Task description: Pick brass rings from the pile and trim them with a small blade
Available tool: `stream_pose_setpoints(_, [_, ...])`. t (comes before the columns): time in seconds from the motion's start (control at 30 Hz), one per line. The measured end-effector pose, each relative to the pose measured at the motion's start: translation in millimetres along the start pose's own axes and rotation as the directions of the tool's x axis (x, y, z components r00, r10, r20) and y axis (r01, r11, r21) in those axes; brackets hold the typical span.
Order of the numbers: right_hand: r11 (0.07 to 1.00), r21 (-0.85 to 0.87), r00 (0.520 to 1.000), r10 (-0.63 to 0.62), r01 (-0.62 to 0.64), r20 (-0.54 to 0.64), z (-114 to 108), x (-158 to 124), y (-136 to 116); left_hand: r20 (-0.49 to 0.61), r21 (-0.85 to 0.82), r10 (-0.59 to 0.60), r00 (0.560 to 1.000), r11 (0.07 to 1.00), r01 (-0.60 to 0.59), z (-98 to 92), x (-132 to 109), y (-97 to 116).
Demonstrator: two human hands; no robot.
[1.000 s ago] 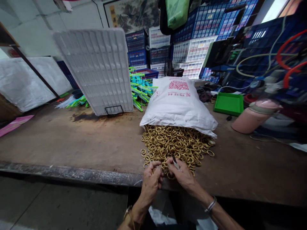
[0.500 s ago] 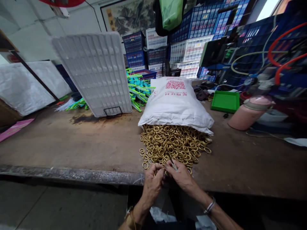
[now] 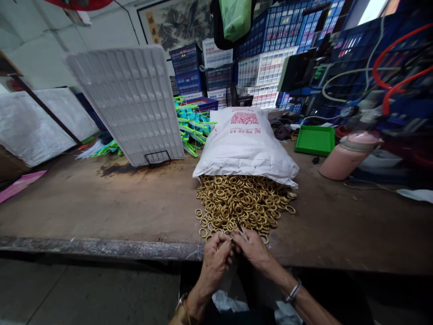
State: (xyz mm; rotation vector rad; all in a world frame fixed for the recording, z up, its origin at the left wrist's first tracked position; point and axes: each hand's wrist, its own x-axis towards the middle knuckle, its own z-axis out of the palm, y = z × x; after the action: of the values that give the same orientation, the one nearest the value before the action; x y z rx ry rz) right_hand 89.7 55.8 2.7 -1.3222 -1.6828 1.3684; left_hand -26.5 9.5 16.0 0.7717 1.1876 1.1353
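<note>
A heap of gold-coloured rings (image 3: pixel 241 198) spills from the mouth of a white woven sack (image 3: pixel 248 151) on the table. At the table's front edge, just below the heap, my two hands meet fingertip to fingertip. My left hand (image 3: pixel 215 257) is closed in a pinch, and a bit of gold shows at its fingertips, apparently one ring, mostly hidden. My right hand (image 3: pixel 254 248) is closed too, gripping a small slim knife-like tool (image 3: pixel 242 232) whose dark tip points up towards the rings. Its fingers also touch the spot where the left hand pinches.
A white ribbed plastic tray (image 3: pixel 131 104) stands upright on a black wire stand (image 3: pixel 157 157). Behind it lie green and blue plastic pieces (image 3: pixel 192 126). To the right are a green tray (image 3: pixel 315 140) and a pink bottle (image 3: pixel 348 155). Stacked crates (image 3: pixel 260 70) line the back.
The view has shifted slightly, so the scene sits a little further left. Both hands stay together at the table edge, with only small finger movements.
</note>
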Motion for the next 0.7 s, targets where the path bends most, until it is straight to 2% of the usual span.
stream_pose_setpoints(0.13, [0.999, -0.027, 0.999, -0.028, 0.027, -0.025, 1, 0, 0, 0.048, -0.009, -0.044, 0.998, 0.999, 0.044, -4.1, 2, -8])
stream_pose_setpoints(0.27, [0.998, -0.042, 0.999, -0.047, 0.045, -0.026, 1, -2, 1, 0.075, -0.017, -0.038, 0.996, 0.999, 0.039, -5.6, 5, -13])
stream_pose_setpoints(0.57, [0.997, -0.046, 0.997, -0.065, 0.063, -0.043, 3, 1, 5, 0.092, -0.114, -0.020, 0.996, 0.993, 0.030, -5.5, 3, -11])
stream_pose_setpoints(0.7, [0.989, -0.125, 0.989, -0.094, 0.080, -0.114, 0, 4, 12, 0.071, -0.139, -0.043, 0.997, 0.989, 0.052, -5.4, 2, -9])
